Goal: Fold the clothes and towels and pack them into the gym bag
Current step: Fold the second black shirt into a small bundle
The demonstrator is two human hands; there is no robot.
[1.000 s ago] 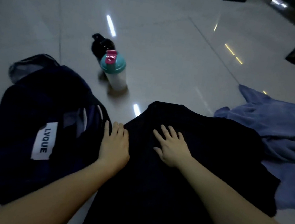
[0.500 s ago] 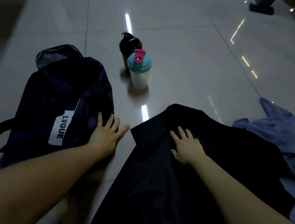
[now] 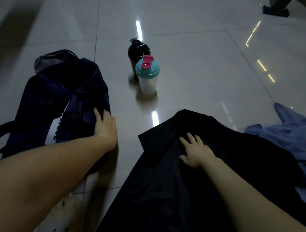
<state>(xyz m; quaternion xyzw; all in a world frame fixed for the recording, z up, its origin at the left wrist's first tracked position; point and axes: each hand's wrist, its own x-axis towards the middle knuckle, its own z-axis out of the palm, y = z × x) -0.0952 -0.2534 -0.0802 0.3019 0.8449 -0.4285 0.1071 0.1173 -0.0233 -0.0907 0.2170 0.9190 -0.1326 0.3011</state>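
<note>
Change in left hand: a second ago it lay on the left edge of the black garment; half a second ago it was at the bag's rim with fingers fanned; it is now on the bag's cloth with fingers closer together.
Change in right hand: it stays flat on the same spot of the garment.
Left hand (image 3: 105, 127): rests on the near right edge of the gym bag (image 3: 54, 102). One finger lies straight on the fabric. The other tips vanish into dark folds, so I cannot tell whether they hook the cloth.
Right hand (image 3: 194, 151): palm down on the black garment (image 3: 157, 202), fingers straight and slightly apart, holding nothing.
Gym bag: left of the garment on the floor, apart from it. Soft, slumped navy fabric with a looped black handle, a white label strip and grey lining at the far end.
Black garment: thin, matte cloth spread in front of the person, its left corner folded over in a flap.
Blue towel (image 3: 294, 141): crumpled at the right, partly under the garment's far edge.
Shaker bottle (image 3: 147, 78): upright beyond the garment, cloudy plastic with a teal lid and pink cap.
Black bottle (image 3: 138, 50): just behind the shaker.
Floor (image 3: 204, 45): glossy pale tiles with streaks of reflected light.
</note>
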